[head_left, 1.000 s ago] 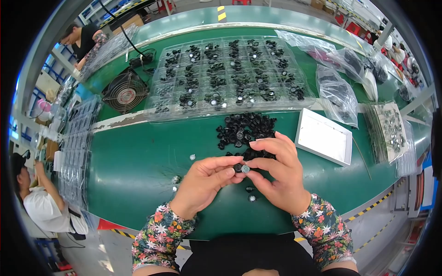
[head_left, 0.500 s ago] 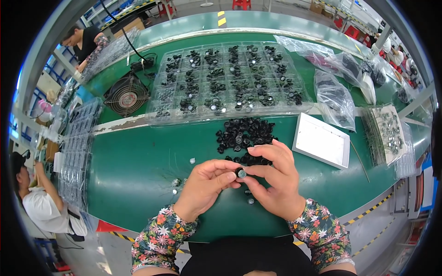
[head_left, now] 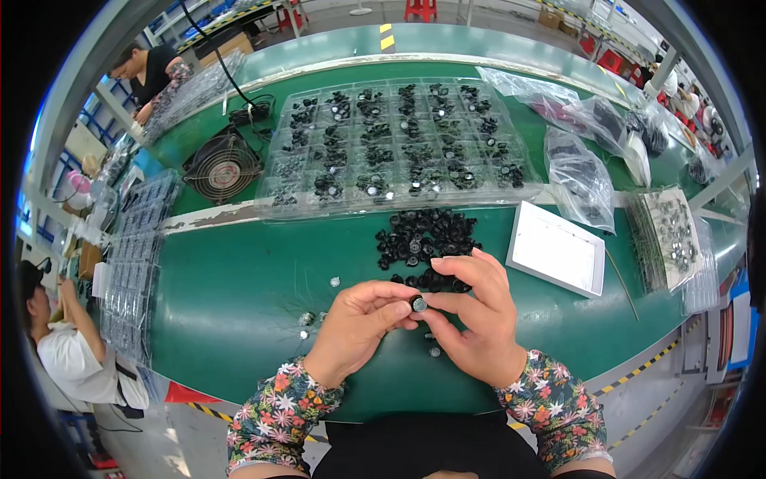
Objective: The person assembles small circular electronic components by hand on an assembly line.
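While the left hand [head_left: 351, 326] pinched a small round black part with a silver face [head_left: 419, 305] between thumb and forefinger, the right hand [head_left: 480, 321] gripped its right side with fingertip and thumb. Just beyond this grip lay a heap of black pieces [head_left: 431, 233]; farther off stood a clear compartmented tray [head_left: 359, 208], and rightward, an open white box [head_left: 558, 249].

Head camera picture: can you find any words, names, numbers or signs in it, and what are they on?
No words, labels, brands or numbers can be read here.
Small round black part with a silver face, between the left hand and right hand: too small to tell.
Black fan with a round wire guard: its middle is too blurred to read.
Yellow-and-black striped tape: stripes, no words I can make out.
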Available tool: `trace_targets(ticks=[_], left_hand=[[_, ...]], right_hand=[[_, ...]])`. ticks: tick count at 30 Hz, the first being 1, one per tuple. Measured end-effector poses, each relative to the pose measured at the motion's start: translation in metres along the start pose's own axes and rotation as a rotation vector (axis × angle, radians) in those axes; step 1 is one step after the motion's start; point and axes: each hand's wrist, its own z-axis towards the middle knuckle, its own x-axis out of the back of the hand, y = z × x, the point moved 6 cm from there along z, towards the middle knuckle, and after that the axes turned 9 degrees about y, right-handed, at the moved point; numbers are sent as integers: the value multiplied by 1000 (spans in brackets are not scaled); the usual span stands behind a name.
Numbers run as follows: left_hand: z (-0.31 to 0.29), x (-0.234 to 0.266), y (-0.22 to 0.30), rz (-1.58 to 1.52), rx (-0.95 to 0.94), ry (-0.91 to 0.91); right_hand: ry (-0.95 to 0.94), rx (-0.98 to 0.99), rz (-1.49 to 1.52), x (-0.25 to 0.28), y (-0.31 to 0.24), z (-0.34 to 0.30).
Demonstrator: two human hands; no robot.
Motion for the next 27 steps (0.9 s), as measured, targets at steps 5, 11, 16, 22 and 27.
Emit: trace_targets(ticks=[5, 11, 16, 22, 27], left_hand=[[-1, 0, 0, 10, -12, 0], [-3, -2, 2, 33, -29, 18], [-5, -3, 5, 94, -50, 46], [-5, -3, 5, 116, -36, 65], [-4, -4, 5, 112, 20, 31]], right_hand=[[26, 31, -19, 1, -3, 1], [18, 14, -11, 2, -4, 1], [13, 15, 4, 1, -5, 1], [-19, -60, 67, 0, -2, 2], [-53, -104, 141, 0, 1, 4]])
